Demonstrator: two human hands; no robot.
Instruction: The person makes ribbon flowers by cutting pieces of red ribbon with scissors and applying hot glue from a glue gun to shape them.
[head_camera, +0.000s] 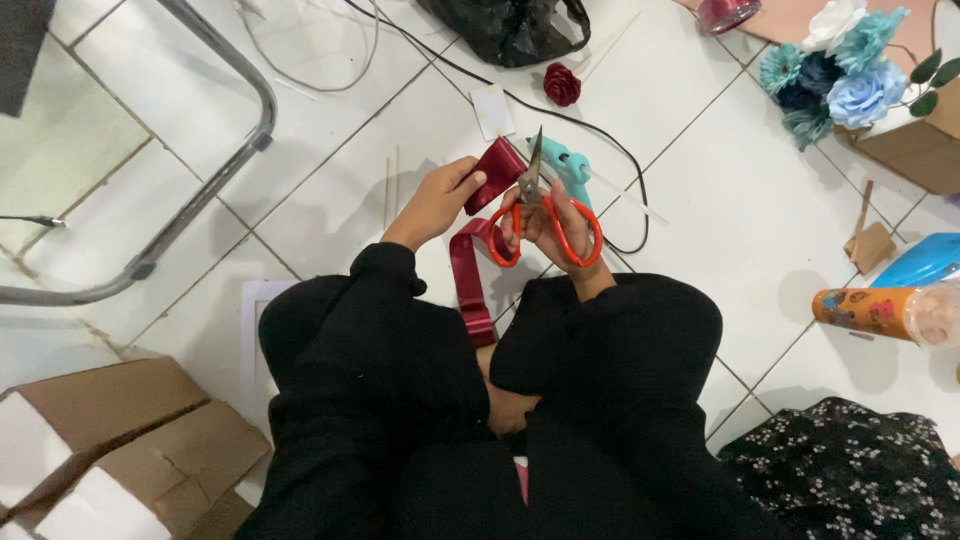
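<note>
Ribbon (474, 268), dark red, runs from our lap up to centre frame, its long axis near vertical, folded end pinched in our left hand (437, 200). Our right hand (553, 222) grips orange-handled scissors (540, 215), blades upward, just right of it. Glue gun (570, 165) and cable (620, 160) crowd beyond; bare tile (720, 200) lies right.

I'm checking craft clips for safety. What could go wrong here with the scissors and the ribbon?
The left hand pinches the dark red ribbon close to the blades of the red-handled scissors in the right hand, so a fingertip might get nicked. The ribbon looks folded, so the cut could come out uneven. The glue gun lies just beyond the hands; its cord could be snagged.
</note>
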